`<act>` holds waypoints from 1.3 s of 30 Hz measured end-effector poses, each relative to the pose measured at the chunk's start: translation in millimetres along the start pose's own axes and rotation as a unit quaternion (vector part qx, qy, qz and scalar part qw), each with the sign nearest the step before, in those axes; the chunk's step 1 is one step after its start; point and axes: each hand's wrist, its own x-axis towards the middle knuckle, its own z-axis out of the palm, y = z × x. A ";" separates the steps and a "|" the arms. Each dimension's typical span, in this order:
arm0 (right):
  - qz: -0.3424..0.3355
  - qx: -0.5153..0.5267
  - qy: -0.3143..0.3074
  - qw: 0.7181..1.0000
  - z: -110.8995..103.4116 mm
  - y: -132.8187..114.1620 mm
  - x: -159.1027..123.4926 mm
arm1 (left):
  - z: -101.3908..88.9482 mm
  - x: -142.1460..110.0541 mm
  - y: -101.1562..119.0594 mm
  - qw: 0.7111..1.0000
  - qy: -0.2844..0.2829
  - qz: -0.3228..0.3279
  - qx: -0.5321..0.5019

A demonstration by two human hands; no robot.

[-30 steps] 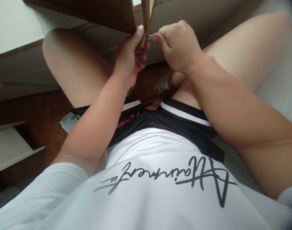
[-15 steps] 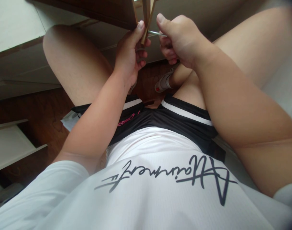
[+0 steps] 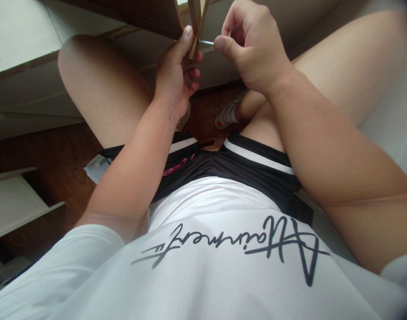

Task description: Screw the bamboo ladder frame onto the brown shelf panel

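My left hand [image 3: 176,66] is closed round the lower end of a narrow wooden strip [image 3: 194,46], its thumb on the near side and fingertips curled behind. Just left of that thumb is the corner of a dark brown wooden panel [image 3: 150,18]. A thin metal hex key [image 3: 206,42] meets the right face of the strip, and its tip is hidden there. My right hand [image 3: 253,46] pinches the key between thumb and bent fingers. A short bit of metal shows above the thumb, so the key looks bent.
A pale tabletop or board [image 3: 19,35] lies at the upper left, by my bent knee. White board pieces [image 3: 16,204] sit low on the left over the brown wooden floor [image 3: 63,155]. My foot in a shoe [image 3: 228,115] is below my hands.
My right hand opened its thumb away from the hex key, then rose and closed on it again. My left hand and the wooden strip shifted slightly left and up.
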 end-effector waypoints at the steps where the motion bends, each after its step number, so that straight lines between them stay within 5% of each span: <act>1: -0.012 -0.025 -0.003 1.000 -1.5 0.5 0.0 | 0.2 -0.6 0.8 1.000 0.003 -0.003 0.000; 15: -0.008 -0.112 -0.076 0.991 -5.1 -3.9 -0.4 | -1.3 3.6 -3.6 0.999 0.015 0.005 0.039; 26: -0.028 -0.148 -0.067 0.986 -1.2 5.8 3.1 | -1.3 2.8 -3.0 1.000 -0.004 -0.001 0.005; 34: -0.015 -0.085 -0.070 0.994 6.3 3.3 0.1 | 0.4 1.4 -2.8 1.000 0.002 0.002 0.016; 39: 0.057 0.034 -0.068 0.995 12.7 -0.9 1.0 | 0.1 1.9 -3.6 0.998 0.018 -0.005 0.059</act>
